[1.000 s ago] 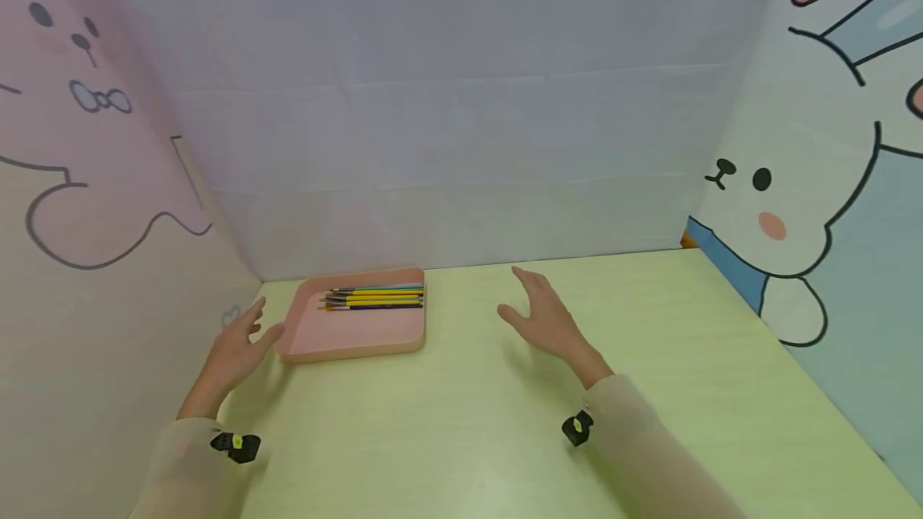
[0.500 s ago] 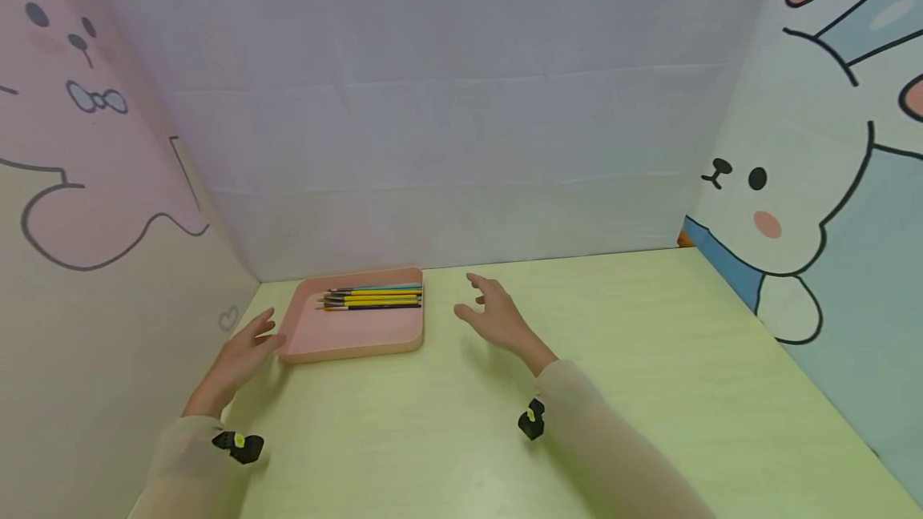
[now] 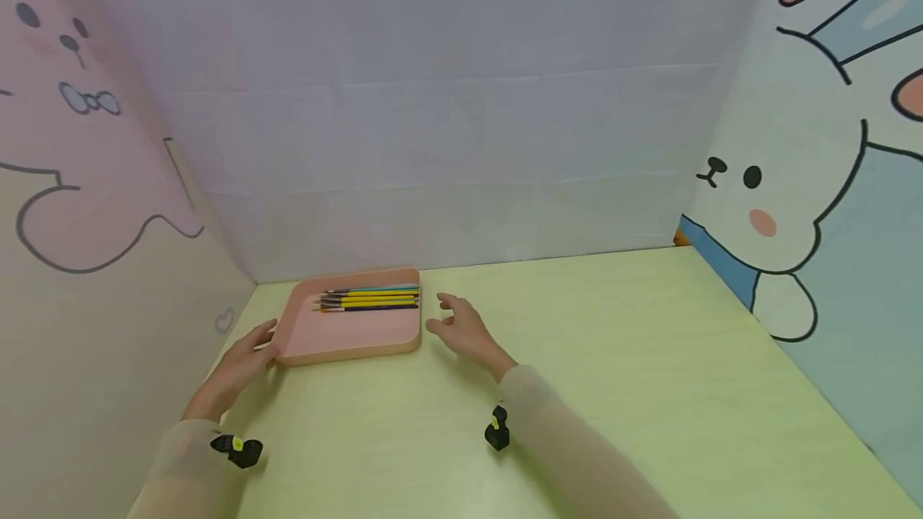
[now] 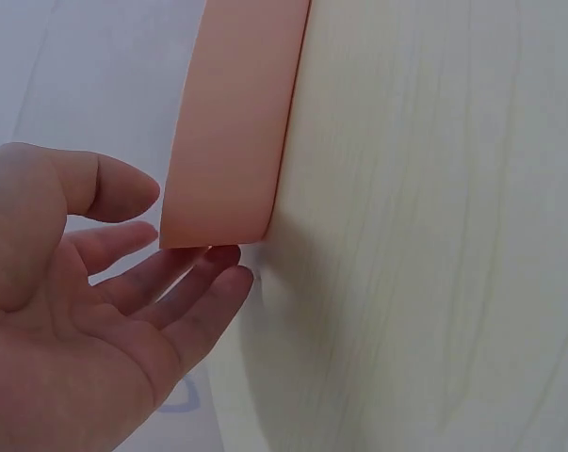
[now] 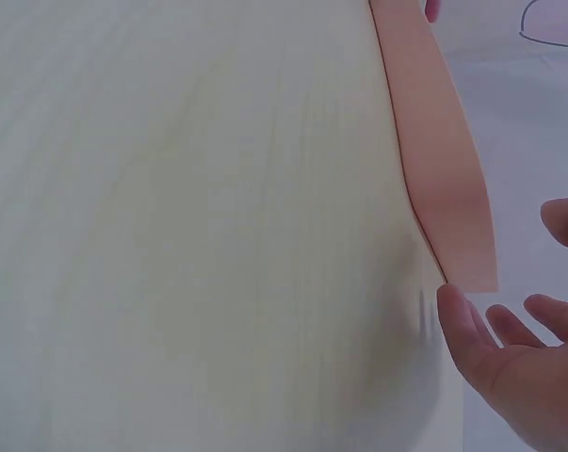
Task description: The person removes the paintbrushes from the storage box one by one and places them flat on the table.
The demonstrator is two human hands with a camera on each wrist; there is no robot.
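A pink tray (image 3: pixel 346 336) lies towards the back left of the table, with several paintbrushes (image 3: pixel 375 303) side by side in its rear right part. My left hand (image 3: pixel 236 368) is at the tray's left end. In the left wrist view its fingertips (image 4: pixel 229 282) meet the tray's end wall, or come very near it, and the thumb stands apart above the rim. My right hand (image 3: pixel 467 335) is just off the tray's right side, fingers loosely bent and holding nothing. In the right wrist view, a small gap seems to separate these fingers from the tray wall (image 5: pixel 439 169).
The pale yellow-green table (image 3: pixel 577 359) meets a whitish back sheet (image 3: pixel 461 142). A wall panel with a cartoon figure (image 3: pixel 86 207) rises close to the left hand. On the right is a panel with a cartoon rabbit (image 3: pixel 764 183).
My right hand has moved left from the open table to the tray's right side. The left hand has shifted slightly down, closer against the tray's left end. The tray stays put.
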